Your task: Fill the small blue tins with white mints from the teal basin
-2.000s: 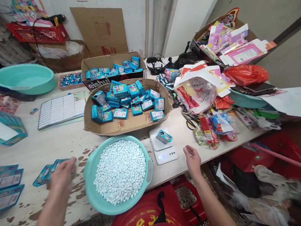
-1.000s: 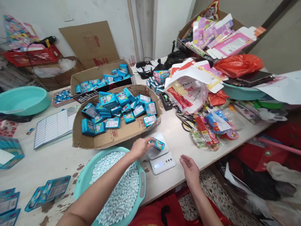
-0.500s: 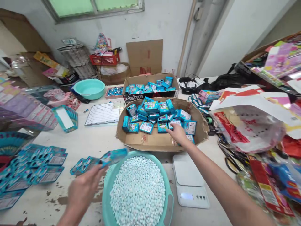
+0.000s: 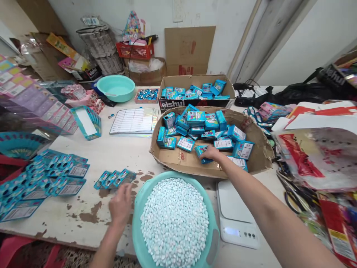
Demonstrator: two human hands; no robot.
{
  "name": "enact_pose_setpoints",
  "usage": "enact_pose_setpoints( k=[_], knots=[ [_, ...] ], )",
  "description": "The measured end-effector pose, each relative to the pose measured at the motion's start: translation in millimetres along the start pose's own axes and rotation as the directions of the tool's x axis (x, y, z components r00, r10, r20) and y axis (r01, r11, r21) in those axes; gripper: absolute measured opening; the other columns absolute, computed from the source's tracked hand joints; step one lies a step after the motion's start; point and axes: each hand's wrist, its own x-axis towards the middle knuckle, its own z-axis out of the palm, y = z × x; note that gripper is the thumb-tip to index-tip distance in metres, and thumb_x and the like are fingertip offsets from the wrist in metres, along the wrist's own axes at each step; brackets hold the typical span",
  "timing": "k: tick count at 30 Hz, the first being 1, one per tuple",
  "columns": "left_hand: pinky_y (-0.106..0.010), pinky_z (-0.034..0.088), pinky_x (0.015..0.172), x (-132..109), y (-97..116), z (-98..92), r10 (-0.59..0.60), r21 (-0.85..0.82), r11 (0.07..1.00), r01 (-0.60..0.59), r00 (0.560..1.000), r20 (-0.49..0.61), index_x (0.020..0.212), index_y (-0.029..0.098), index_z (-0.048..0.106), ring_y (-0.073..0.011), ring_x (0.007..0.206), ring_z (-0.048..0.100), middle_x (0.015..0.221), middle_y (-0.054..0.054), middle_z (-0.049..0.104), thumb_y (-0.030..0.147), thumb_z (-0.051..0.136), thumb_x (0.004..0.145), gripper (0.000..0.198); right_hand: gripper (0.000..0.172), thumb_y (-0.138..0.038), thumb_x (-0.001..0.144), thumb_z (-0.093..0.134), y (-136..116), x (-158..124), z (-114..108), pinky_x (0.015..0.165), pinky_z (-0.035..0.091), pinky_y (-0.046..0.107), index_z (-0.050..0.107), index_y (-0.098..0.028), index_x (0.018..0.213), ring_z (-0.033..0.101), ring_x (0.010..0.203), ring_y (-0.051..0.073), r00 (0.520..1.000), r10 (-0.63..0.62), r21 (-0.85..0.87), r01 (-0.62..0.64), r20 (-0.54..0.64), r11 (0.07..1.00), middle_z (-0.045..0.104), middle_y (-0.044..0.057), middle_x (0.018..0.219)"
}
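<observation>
My right hand (image 4: 214, 153) reaches into the front cardboard tray (image 4: 173, 160), its fingers closed on a small blue candy box (image 4: 201, 150). Several other blue boxes lie piled there. On the left, my left hand (image 4: 120, 204) is just in front of a short row of blue boxes with round holes (image 4: 115, 179); its fingers look loosely apart and hold nothing I can see. Between my arms sits a turquoise basin (image 4: 138, 223) full of pale blue and white candies (image 4: 174, 223). A white kitchen scale (image 4: 237, 208) with a lit display lies partly under my right forearm.
More boxes with round holes (image 4: 67, 171) stand grouped at the left. Behind are a second carton (image 4: 195, 83) of blue boxes, an empty turquoise bowl (image 4: 116, 87) and a printed sheet (image 4: 131, 121). Scissors (image 4: 292, 193) and plastic packaging (image 4: 306, 156) crowd the right.
My left hand has let go of the blue box, which now stands at the right end of the row. In the tray, my right hand has tilted a box up. The view has shifted.
</observation>
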Motion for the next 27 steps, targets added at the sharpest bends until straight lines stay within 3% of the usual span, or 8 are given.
enact_pose_setpoints(
  k=[3,5,7,10,13,18,21,27],
  knots=[
    [-0.032,0.046,0.08,-37.3,28.8,24.1,0.424,-0.286,0.872,-0.398,0.905,0.034,0.097,0.023,0.068,-0.0225,0.09,0.062,0.096,-0.007,0.069,0.034,0.044,0.088,0.027,0.085,-0.022,0.049,0.079,15.2,-42.5,-23.4,0.075,0.051,0.033,0.046,-0.016,0.127,0.061,0.092,0.023,0.991,-0.126,0.224,0.111,0.055,0.968,0.061,0.009,0.111],
    [-0.039,0.042,0.093,-54.6,51.7,38.9,0.53,-0.313,0.814,-0.489,0.846,0.057,0.108,0.024,0.066,-0.0263,0.111,0.053,0.117,-0.008,0.062,0.034,0.048,0.086,0.03,0.092,-0.023,0.046,0.078,29.9,-78.6,-33.1,0.078,0.051,0.033,0.042,-0.023,0.131,0.061,0.096,0.022,0.957,-0.278,0.566,0.186,0.079,0.803,0.059,0.007,0.117],
    [-0.043,0.039,0.096,-64.3,74.2,46.1,0.506,-0.288,0.842,-0.457,0.853,0.126,0.113,0.021,0.063,-0.0284,0.114,0.05,0.122,-0.011,0.058,0.038,0.049,0.085,0.036,0.089,-0.026,0.044,0.078,42.7,-117.3,-32.2,0.081,0.05,0.038,0.046,-0.027,0.127,0.06,0.099,0.025,0.922,-0.38,0.865,0.129,0.076,0.484,0.061,0.005,0.117],
    [-0.041,0.04,0.091,-70.2,103.0,44.7,0.457,-0.29,0.879,-0.378,0.84,0.291,0.108,0.02,0.066,-0.0273,0.104,0.054,0.107,-0.011,0.062,0.044,0.051,0.082,0.038,0.068,-0.032,0.049,0.076,48.0,-170.5,-9.6,0.083,0.048,0.042,0.058,-0.026,0.114,0.062,0.093,0.027,0.961,-0.266,0.983,-0.025,0.074,0.182,0.069,0.003,0.097],
    [-0.034,0.041,0.083,-72.2,120.9,41.3,0.423,-0.309,0.898,-0.314,0.811,0.405,0.097,0.023,0.068,-0.0249,0.095,0.057,0.096,-0.008,0.062,0.037,0.055,0.079,0.027,0.051,-0.037,0.056,0.071,35.8,-208.3,24.1,0.086,0.046,0.043,0.063,-0.025,0.105,0.063,0.092,0.028,0.979,-0.139,0.989,-0.149,0.146,-0.008,0.071,0.003,0.083],
    [-0.03,0.04,0.07,-66.1,125.4,44.2,0.376,-0.552,0.829,-0.089,0.819,0.434,0.07,0.022,0.067,-0.0213,0.074,0.059,0.074,-0.004,0.063,0.03,0.058,0.072,0.012,0.039,-0.03,0.056,0.066,18.9,-235.0,50.6,0.083,0.048,0.046,0.067,-0.022,0.094,0.063,0.093,0.03,0.961,-0.165,0.953,-0.251,0.223,-0.171,0.071,0.005,0.084],
    [-0.029,0.04,0.067,-60.6,123.7,41.3,0.292,-0.712,0.68,0.177,0.825,0.484,0.061,0.02,0.064,-0.021,0.068,0.057,0.064,-0.001,0.061,0.037,0.064,0.063,0.017,0.03,-0.035,0.058,0.072,26.3,-239.4,44.6,0.078,0.05,0.039,0.066,-0.022,0.085,0.064,0.084,0.025,0.986,-0.028,0.982,-0.165,0.163,-0.096,0.07,0.002,0.082],
    [-0.024,0.041,0.061,-63.3,122.9,11.1,0.227,-0.752,0.195,0.63,0.716,0.66,0.058,0.017,0.059,-0.0135,0.062,0.052,0.063,0.001,0.057,0.036,0.074,0.052,0.024,0.041,-0.039,0.058,0.079,40.3,-255.9,29.8,0.07,0.049,0.032,0.062,-0.019,0.089,0.061,0.074,0.02,0.997,-0.048,0.827,0.081,-0.065,0.556,0.067,0.002,0.081]
  ],
)
